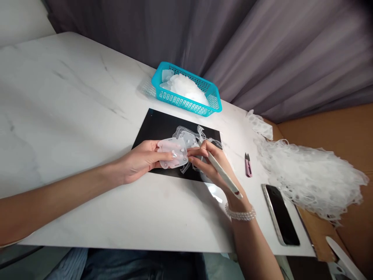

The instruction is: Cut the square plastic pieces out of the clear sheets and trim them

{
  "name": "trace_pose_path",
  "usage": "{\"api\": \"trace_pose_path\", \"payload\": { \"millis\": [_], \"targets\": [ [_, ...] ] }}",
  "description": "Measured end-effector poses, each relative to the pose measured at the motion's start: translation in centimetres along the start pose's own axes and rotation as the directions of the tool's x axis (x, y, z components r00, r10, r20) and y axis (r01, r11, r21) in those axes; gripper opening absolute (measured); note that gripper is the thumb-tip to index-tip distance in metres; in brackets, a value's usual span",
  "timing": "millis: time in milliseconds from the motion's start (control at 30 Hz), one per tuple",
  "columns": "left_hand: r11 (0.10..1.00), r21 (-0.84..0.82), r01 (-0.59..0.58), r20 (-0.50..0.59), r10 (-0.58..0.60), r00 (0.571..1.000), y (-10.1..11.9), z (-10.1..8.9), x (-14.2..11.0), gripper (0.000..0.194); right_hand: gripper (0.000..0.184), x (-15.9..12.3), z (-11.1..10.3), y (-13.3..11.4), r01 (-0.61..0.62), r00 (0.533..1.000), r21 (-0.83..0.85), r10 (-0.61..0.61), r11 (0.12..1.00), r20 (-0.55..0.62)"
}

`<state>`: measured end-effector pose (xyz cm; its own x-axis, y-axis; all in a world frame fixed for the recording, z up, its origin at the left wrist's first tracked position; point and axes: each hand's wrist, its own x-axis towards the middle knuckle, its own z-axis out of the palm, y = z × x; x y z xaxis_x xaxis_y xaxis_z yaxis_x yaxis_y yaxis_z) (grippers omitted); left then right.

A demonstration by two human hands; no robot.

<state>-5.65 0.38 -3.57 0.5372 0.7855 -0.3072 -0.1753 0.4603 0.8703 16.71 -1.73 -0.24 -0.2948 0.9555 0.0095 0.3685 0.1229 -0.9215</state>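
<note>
My left hand (140, 159) is closed on a translucent white sheet-like piece (170, 145) with rounded corners and small round marks, its thumb lying across the top. My right hand (215, 165) grips a slim white pen-shaped tool (223, 175), which slants back over the hand; its working tip is hidden. The right fingertips meet the right edge of the translucent piece. Beneath both hands lies a black mat (154, 126). Clear, thin offcut strips (200, 133) and another translucent piece (188, 139) rest on it, partly covered by my hands.
A turquoise basket (180, 102) holding a pile of translucent pieces (188, 87) stands behind the mat. To the right are pink thread snips (248, 166), a phone (281, 216) and a big heap of clear offcuts (314, 171) by a cardboard box (329, 128). A grey curtain (175, 31) hangs behind.
</note>
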Motion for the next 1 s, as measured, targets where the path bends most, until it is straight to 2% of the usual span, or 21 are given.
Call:
{"api": "trace_pose_path", "payload": {
  "millis": [167,333,400,533,633,733,800,900,1000],
  "targets": [
    [0.999,-0.024,0.04,0.011,-0.04,0.999,-0.1,0.5,0.4,0.043,0.033,-0.1,0.9,-0.1,-0.007,0.999,-0.135,0.001,0.991,-0.043],
    [1.0,-0.006,0.021,-0.03,-0.021,0.999,-0.3,1.4,0.5,0.031,0.028,-0.4,1.8,0.0,0.042,0.989,-0.325,-0.085,0.945,-0.119],
    [1.0,0.009,0.018,-0.089,-0.017,0.996,-0.1,1.5,0.2,0.027,0.027,-0.5,1.1,0.4,0.022,0.981,-0.415,-0.099,0.91,-0.165],
    [1.0,0.021,-0.006,-0.186,0.01,0.983,0.9,1.5,-0.5,0.032,0.028,-1.0,-1.8,1.8,-0.085,0.951,-0.526,-0.088,0.846,-0.297],
    [0.999,-0.008,-0.054,-0.147,0.052,0.988,1.5,1.4,-0.7,0.034,0.028,-1.3,-2.9,2.0,-0.138,0.929,-0.548,-0.084,0.825,-0.361],
    [0.995,-0.073,-0.063,-0.032,0.061,0.998,1.5,1.4,-0.9,0.029,0.029,-1.5,-1.7,0.8,-0.095,0.883,-0.457,-0.137,0.884,-0.449],
    [0.99,-0.128,-0.064,0.032,0.069,0.997,1.5,1.5,-1.0,0.023,0.033,-1.7,-0.2,-0.5,-0.042,0.872,-0.285,-0.104,0.958,-0.479],
    [0.981,-0.176,-0.078,0.109,0.098,0.989,1.7,1.7,-1.4,0.016,0.039,-2.1,1.8,-2.1,-0.003,0.93,0.066,0.027,0.998,-0.366],
    [0.972,-0.221,-0.08,0.142,0.114,0.983,1.8,1.8,-1.5,0.016,0.045,-2.4,2.9,-2.8,-0.016,0.962,0.306,0.098,0.952,-0.257]
  ]
}}
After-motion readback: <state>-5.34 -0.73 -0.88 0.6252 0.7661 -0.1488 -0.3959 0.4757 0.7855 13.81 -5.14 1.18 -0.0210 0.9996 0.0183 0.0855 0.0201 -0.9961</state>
